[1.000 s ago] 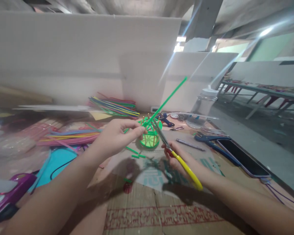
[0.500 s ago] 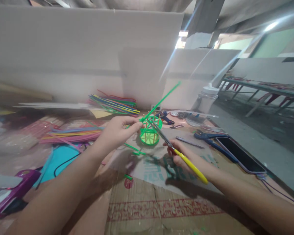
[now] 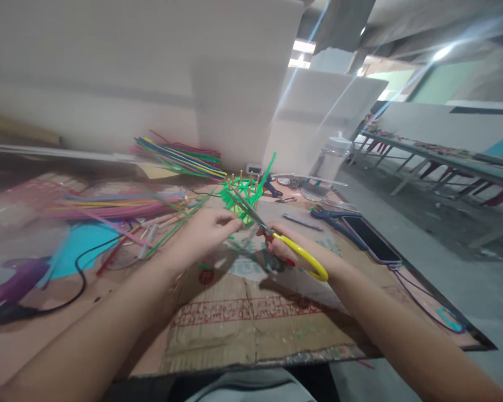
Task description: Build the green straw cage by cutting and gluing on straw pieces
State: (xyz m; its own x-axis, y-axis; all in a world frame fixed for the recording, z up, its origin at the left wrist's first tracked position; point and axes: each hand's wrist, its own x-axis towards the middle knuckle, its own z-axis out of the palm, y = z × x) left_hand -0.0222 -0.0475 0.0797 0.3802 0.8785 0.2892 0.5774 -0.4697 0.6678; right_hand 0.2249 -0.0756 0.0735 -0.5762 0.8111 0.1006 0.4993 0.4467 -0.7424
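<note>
My right hand [image 3: 283, 243] grips scissors with one yellow handle [image 3: 304, 257] and one red. Their long metal blades [image 3: 247, 206] point up and left, across the front of a small green basket-like piece [image 3: 241, 192]. Thin wooden sticks [image 3: 233, 177] stand up around that piece, and a fuzzy green stem [image 3: 269, 169] juts up from its right side. My left hand [image 3: 213, 226] is closed in a pinch at the near left of the piece, beside its base. Whatever its fingertips hold is hidden.
Bundles of coloured stems [image 3: 180, 156] lie behind and to the left. On the right are a pen [image 3: 302, 222], dark blue pliers [image 3: 339, 223], a phone [image 3: 372, 239] and a clear bottle [image 3: 331, 162]. Cardboard [image 3: 218, 343] covers the near table; a purple tool [image 3: 19, 285] lies left.
My left hand has shifted from the green stem's lower end to the near side of the green piece. The stem now stands steeper. The scissors stay over the piece, and the view has turned.
</note>
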